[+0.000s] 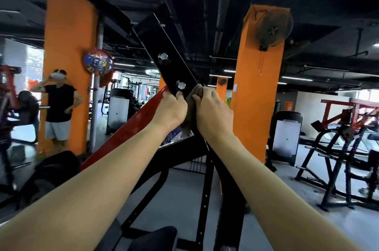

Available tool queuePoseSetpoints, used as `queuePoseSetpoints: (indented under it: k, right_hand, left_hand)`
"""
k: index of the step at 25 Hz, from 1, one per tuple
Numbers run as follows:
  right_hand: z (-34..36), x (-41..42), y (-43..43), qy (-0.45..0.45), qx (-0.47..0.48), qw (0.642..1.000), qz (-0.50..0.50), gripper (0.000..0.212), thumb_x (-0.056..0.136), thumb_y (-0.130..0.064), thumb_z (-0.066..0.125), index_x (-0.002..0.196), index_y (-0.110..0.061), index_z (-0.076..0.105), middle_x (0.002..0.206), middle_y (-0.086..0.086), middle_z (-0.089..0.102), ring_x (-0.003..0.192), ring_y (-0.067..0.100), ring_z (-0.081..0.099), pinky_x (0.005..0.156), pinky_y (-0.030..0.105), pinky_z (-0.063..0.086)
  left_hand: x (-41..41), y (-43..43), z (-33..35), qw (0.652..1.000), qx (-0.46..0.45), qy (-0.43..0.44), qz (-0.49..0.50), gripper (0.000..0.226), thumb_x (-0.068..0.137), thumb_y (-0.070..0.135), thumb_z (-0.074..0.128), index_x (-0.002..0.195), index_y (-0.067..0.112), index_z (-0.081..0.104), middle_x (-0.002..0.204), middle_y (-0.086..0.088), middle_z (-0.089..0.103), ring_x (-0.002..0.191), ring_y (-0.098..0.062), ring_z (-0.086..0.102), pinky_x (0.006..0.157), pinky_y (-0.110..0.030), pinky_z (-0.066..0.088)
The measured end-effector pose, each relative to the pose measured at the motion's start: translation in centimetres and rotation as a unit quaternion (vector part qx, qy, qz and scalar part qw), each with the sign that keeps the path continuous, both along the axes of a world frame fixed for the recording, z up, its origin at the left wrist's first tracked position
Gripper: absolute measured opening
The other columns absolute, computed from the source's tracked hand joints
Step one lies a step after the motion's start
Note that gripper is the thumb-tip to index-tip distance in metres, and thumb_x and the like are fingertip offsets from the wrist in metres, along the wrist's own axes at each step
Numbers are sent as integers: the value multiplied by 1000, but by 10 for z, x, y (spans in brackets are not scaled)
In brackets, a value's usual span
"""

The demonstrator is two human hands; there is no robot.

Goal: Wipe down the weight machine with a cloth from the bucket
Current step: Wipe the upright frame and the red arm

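Observation:
A black steel beam (162, 45) of the weight machine slants up through the middle of the head view, with two bolts on it, and a red arm (127, 129) crosses below it. Both my arms reach up to the crossing. My left hand (171, 108) curls round the beam's edge just under the lower bolt (181, 85). My right hand (212, 112) grips a grey-brown cloth (191, 107) and holds it against the beam between my two hands. Most of the cloth is hidden by my fingers. No bucket is in view.
Black uprights with holes (205, 193) and a padded seat (151, 238) stand below my arms. Orange pillars rise at left (67, 70) and right (256, 90). A person in a black shirt (58, 107) stands at left. Another red and black machine (344, 158) fills the right.

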State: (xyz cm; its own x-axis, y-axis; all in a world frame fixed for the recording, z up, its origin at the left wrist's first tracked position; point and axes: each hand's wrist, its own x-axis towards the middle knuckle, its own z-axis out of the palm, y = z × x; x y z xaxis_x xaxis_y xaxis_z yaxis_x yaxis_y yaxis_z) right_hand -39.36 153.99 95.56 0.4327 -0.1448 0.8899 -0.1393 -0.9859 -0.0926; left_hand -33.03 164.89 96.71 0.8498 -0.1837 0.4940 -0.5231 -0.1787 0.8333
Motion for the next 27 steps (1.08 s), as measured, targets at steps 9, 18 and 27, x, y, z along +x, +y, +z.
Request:
queuePoseSetpoints:
  k: [9, 18, 27]
  right_hand:
    - [-14, -18, -14, 30, 100, 988, 110, 38, 108, -42, 40, 128, -15, 56, 120, 4, 60, 108, 26, 59, 73, 37, 38]
    - [-62, -47, -32, -72, 373, 878, 291, 35, 110, -26, 37, 83, -19, 58, 73, -9, 58, 60, -4, 51, 56, 14, 38]
    - [-61, -34, 6, -58, 211, 956, 196, 44, 108, -27, 47, 150, -14, 47, 151, 1, 50, 142, 16, 41, 118, 35, 36]
  left_hand:
    - [-49, -20, -31, 996, 42, 11, 84, 51, 110, 33, 29, 143, -4, 39, 147, -29, 45, 136, -42, 45, 112, -43, 36]
    - [-64, -16, -44, 994, 77, 24, 67, 58, 110, 41, 24, 148, -1, 39, 151, -19, 46, 138, -32, 44, 95, -32, 29]
    - [-56, -10, -55, 997, 78, 12, 26, 54, 110, 37, 28, 144, 0, 46, 148, -21, 49, 137, -34, 46, 105, -35, 33]
